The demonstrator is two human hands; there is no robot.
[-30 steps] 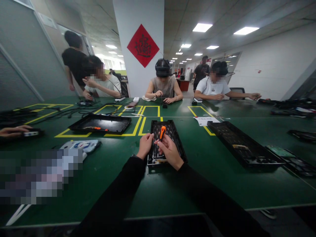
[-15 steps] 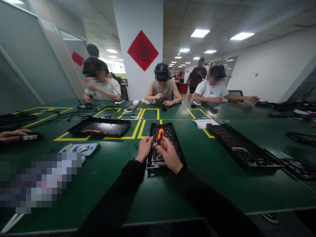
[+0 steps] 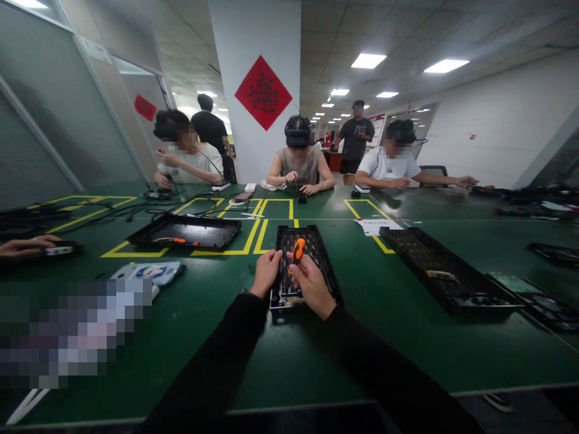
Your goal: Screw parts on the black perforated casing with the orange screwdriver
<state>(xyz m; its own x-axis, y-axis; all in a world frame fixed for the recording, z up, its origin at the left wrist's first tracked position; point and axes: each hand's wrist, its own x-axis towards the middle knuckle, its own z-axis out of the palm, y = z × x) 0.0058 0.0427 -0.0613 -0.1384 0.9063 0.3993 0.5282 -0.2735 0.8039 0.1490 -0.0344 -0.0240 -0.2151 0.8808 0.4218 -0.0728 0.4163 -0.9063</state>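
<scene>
A black rectangular housing (image 3: pixel 329 274) with a ribbed inside lies in front of me on the green table (image 3: pixel 199 355). An orange and black screwdriver (image 3: pixel 298 249) stands tilted over it, its handle up, held in the closed fingers of my right hand (image 3: pixel 313 286). The screwdriver's tip is too small to make out. At the housing's left edge is my left hand (image 3: pixel 266 272), its fingers pinched together; what they hold, if anything, is hidden.
Left stands a black tray (image 3: pixel 203 232) with orange items, near a phone (image 3: pixel 154 273). To the right lie a long black housing (image 3: pixel 446 271), a paper sheet (image 3: pixel 377 226) and a green board (image 3: pixel 518 282). Three people sit across the table; another person's hand (image 3: pixel 31 244) is at far left.
The screwdriver's handle leans slightly more to the right. My left hand has stayed at the housing's edge. Two people standing in the background have shifted.
</scene>
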